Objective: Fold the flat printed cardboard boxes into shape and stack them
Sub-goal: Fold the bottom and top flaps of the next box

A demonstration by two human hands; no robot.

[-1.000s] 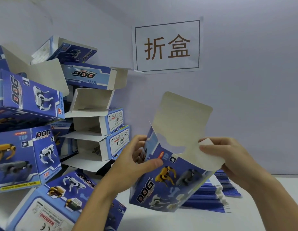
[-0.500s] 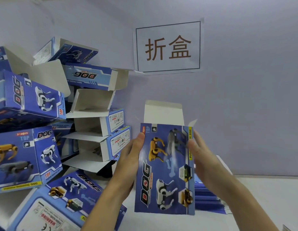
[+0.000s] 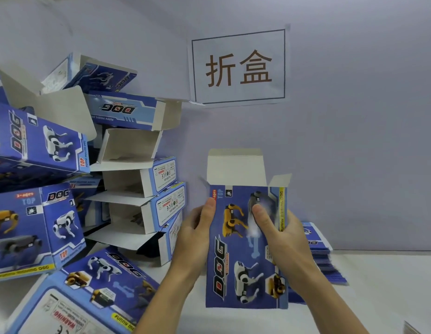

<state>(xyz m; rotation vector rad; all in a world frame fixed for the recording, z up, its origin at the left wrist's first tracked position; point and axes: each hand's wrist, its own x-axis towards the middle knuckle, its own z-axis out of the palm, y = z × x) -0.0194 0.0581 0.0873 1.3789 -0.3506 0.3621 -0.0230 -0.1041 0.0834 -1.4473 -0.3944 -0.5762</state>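
Observation:
I hold a blue printed cardboard box [image 3: 236, 261] upright above the white table, its front panel with robot dogs facing me and its white top flap [image 3: 236, 167] standing open. My left hand [image 3: 197, 235] grips its left edge. My right hand [image 3: 279, 237] grips its right edge with the thumb pressed on the front panel. Behind my right hand lies a stack of flat blue boxes [image 3: 323, 263]. A leaning pile of folded boxes [image 3: 53, 213] fills the left side.
A white paper sign [image 3: 238, 68] with two brown characters hangs on the pale wall. One folded box [image 3: 89, 297] lies flat at the lower left by my left forearm. The white table [image 3: 378, 297] extends to the right.
The box swung from a tilted, half-open pose to upright with its front panel facing me. My right hand shifted from the top flap to the right edge, thumb now on the front.

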